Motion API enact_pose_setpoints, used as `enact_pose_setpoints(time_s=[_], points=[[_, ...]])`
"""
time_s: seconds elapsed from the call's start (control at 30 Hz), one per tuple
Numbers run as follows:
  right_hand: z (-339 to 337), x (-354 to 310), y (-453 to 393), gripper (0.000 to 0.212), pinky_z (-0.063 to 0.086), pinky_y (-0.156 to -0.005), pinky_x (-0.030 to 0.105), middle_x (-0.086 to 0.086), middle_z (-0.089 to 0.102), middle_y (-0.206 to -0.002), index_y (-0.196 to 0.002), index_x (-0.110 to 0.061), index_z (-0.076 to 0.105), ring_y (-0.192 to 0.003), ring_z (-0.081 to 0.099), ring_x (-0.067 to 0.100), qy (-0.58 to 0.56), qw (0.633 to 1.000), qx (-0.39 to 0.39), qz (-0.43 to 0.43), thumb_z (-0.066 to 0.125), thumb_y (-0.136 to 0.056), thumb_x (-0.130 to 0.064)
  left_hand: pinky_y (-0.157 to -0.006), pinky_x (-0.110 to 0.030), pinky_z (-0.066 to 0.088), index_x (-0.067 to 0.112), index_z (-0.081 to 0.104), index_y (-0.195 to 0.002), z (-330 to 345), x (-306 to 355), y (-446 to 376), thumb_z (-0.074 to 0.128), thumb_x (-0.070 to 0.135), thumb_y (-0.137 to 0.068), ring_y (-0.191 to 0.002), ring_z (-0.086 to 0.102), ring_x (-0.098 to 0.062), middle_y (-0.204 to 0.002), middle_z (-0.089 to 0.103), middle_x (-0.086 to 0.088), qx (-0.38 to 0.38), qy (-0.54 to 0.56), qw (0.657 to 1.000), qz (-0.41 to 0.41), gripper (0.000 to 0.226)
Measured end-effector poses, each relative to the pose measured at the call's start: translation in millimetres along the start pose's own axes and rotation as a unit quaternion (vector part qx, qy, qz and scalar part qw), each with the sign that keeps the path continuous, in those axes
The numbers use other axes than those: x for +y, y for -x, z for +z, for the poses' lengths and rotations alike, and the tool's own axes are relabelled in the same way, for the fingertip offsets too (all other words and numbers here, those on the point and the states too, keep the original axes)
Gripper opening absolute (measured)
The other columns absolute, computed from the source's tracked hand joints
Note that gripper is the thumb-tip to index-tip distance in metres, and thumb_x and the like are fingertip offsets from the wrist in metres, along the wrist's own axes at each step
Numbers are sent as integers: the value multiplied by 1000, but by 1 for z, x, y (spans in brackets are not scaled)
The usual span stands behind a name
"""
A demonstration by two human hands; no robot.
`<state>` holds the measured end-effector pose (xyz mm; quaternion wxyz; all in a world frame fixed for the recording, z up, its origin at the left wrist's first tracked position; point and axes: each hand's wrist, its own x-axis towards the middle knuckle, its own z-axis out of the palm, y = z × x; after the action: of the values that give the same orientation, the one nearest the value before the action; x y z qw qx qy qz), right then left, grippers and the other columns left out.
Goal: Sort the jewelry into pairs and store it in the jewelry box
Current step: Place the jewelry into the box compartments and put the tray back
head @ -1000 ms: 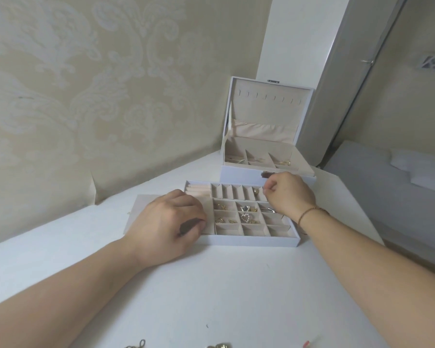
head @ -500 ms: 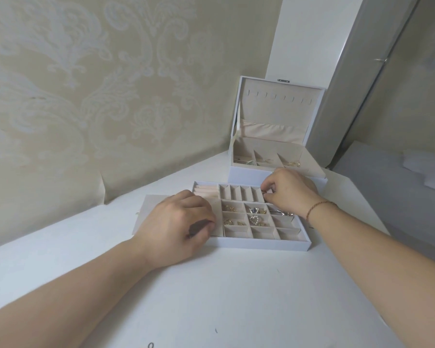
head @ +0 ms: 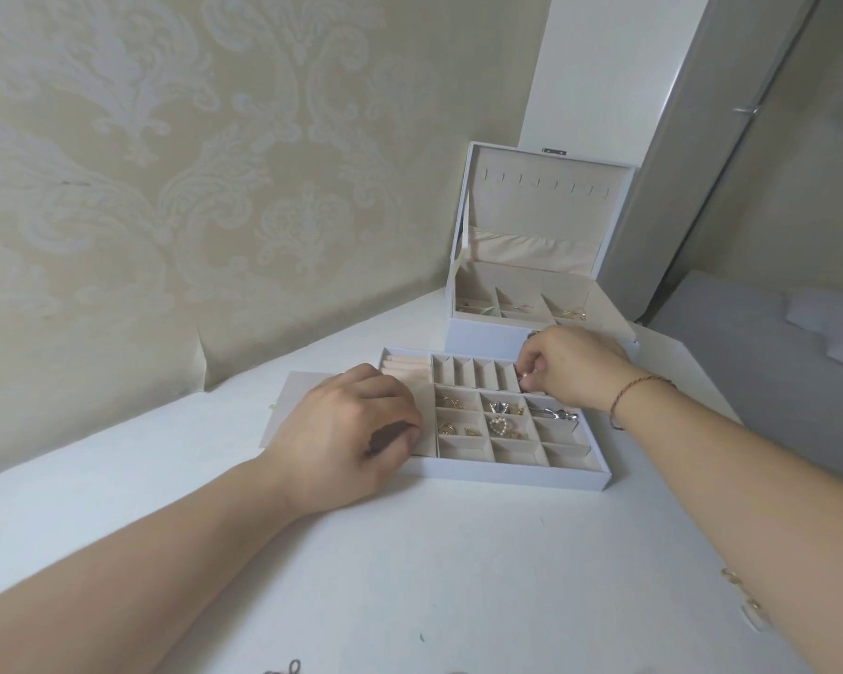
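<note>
**Seating a small piece in the tray's far-right slot**

My left hand [head: 346,430] lies curled on the tray [head: 507,474] at its 9 o'clock edge; whether it grips anything I cannot tell. My right hand [head: 570,367] pinches a small piece, too small to identify, at the tray's 1 o'clock corner. The open jewelry box [head: 531,294] stands at 12 o'clock on the desk [head: 410,576]. I should steady the tray and release only once the piece is inside the slot.

both forearms reach forward, left hand [head: 346,430] knuckles-up with fingers curled under, right hand [head: 570,367] fingers seemingly pinched together.
</note>
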<state>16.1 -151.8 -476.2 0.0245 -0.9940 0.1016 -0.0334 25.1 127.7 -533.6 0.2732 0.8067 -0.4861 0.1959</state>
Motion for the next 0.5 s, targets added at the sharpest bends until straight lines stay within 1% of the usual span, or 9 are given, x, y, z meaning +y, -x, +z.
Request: enact_pose_setpoints(time_s=[0.1, 0.17, 0.23, 0.27, 0.33, 0.4, 0.47, 0.5], points=[[-3, 16, 3, 7, 48, -85, 31, -11, 64, -94, -84, -33, 66, -94, 60, 16, -34, 998, 42, 21, 69, -83, -39, -71, -34, 51, 25, 71, -87, 0, -1, 0, 53, 29, -88, -84, 58, -18, -91, 66, 14, -3, -1, 1000, 2, 19], [0, 27, 6, 7, 49, -84, 30, -11, 64, -88, -81, -32, 67, -87, 61, 14, -116, 992, 24, 35, 72, -81, -36, -71, -33, 50, 25, 71, -87, 0, -1, 0, 53, 29, -88, -84, 57, -18, -91, 66, 14, -3, -2, 1000, 2, 19], [8, 35, 8, 5, 45, -79, 23, -10, 63, -81, -83, -29, 69, -84, 61, 12, -179, 983, -2, 38, 74, -82, -30, -71, -33, 50, 25, 71, -87, 0, -2, 0, 53, 30, -88, -84, 57, -17, -91, 66, 14, -2, -1, 1000, 2, 19], [10, 38, 10, 5, 41, -78, 21, -10, 63, -79, -85, -28, 70, -85, 61, 12, -191, 981, -8, 36, 73, -83, -28, -71, -33, 50, 25, 71, -87, 0, -2, 0, 53, 30, -88, -84, 56, -17, -91, 66, 14, -3, 0, 1000, 2, 19], [12, 41, 15, 6, 40, -77, 21, -7, 64, -82, -92, -28, 70, -87, 60, 12, -207, 978, -4, 23, 70, -86, -27, -70, -33, 50, 25, 72, -88, 0, -2, 0, 53, 30, -88, -84, 57, -17, -91, 66, 14, -4, -2, 1000, 2, 20], [7, 45, 24, 9, 40, -71, 18, -3, 65, -88, -96, -28, 70, -84, 58, 11, -228, 973, 30, 12, 64, -90, -23, -70, -33, 50, 25, 72, -88, 0, -3, 0, 53, 30, -88, -85, 57, -18, -92, 66, 14, -2, -3, 1000, 5, 20], [-2, 55, 39, 12, 38, -66, 12, -5, 63, -91, -96, -29, 69, -84, 57, 13, -229, 971, 62, 5, 61, -92, -21, -71, -33, 51, 24, 72, -88, -1, -3, 0, 52, 31, -88, -85, 58, -19, -92, 67, 14, -1, -3, 1000, 6, 21], [-8, 61, 49, 13, 38, -65, 11, -8, 63, -92, -95, -32, 69, -86, 58, 14, -217, 974, 59, -2, 61, -92, -21, -71, -33, 51, 24, 72, -88, -1, -3, 0, 52, 31, -88, -85, 58, -20, -92, 67, 13, 0, -3, 1000, 8, 22]])
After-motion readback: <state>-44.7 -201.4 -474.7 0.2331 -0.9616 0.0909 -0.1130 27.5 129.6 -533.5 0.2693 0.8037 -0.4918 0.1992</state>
